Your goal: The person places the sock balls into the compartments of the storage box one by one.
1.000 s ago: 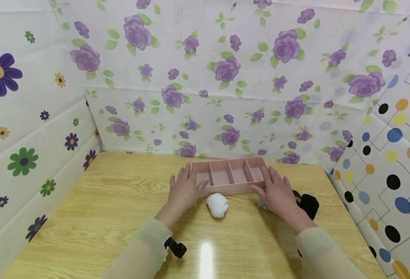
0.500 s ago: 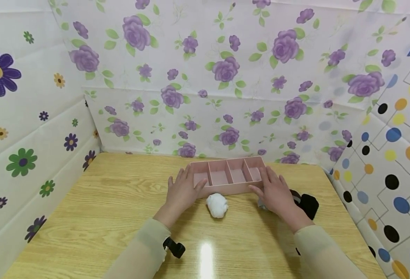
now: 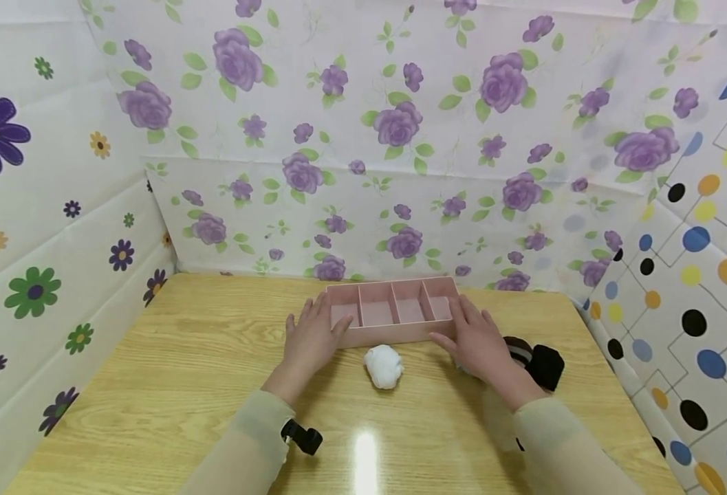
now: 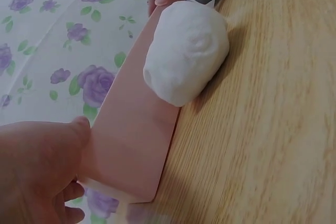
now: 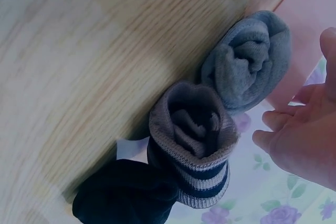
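A pink box with a row of compartments stands near the back of the table. My left hand grips its left end, thumb towards the front wall and fingers around the end in the left wrist view. At the other end my right hand holds the box, thumb near the front corner. Just in front of the box lies a white rolled-up sock, also large in the left wrist view. Near my right hand sit a grey rolled sock, a striped one and a black one.
The wooden table backs onto a cloth printed with purple roses. Patterned cloths also hang at both sides. A black strap device is on the left wrist.
Both hands and the pink box have shifted slightly left along the table. The white sock stays nearly in place, and more of the striped sock shows beside the right hand.
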`<state>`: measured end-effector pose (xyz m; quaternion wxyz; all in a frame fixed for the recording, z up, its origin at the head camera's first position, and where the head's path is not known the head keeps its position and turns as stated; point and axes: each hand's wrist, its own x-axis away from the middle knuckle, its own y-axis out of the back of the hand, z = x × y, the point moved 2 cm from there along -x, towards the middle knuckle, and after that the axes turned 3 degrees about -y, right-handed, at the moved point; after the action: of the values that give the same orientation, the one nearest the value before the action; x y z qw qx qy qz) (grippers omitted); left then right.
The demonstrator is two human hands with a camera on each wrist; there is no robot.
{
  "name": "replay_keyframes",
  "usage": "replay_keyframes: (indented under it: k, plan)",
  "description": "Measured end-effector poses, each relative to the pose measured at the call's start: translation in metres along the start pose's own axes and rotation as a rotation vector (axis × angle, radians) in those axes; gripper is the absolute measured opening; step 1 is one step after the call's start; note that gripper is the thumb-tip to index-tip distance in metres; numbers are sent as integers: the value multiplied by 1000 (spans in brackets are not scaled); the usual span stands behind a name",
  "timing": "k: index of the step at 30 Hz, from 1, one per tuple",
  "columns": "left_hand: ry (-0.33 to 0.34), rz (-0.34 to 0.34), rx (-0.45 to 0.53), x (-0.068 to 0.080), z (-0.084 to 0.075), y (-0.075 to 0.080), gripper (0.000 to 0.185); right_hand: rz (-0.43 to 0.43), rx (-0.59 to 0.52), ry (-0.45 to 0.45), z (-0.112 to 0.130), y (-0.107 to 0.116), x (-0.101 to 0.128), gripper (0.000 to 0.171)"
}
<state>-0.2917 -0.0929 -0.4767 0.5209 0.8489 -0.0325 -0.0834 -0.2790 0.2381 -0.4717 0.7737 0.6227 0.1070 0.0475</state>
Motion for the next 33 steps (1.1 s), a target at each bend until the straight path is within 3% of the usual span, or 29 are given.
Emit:
replay_keyframes:
  k: [7,19,33]
  plan:
    - [8,7,24,-3,7,-1,80,3,0,17,6,1,2,98]
    - [5,13,122,-2,19,1,105,41,-23,34,17,4,12,100]
    - [-12,-3,156,-4,25,0,110,29,-27,39,24,8,24,97]
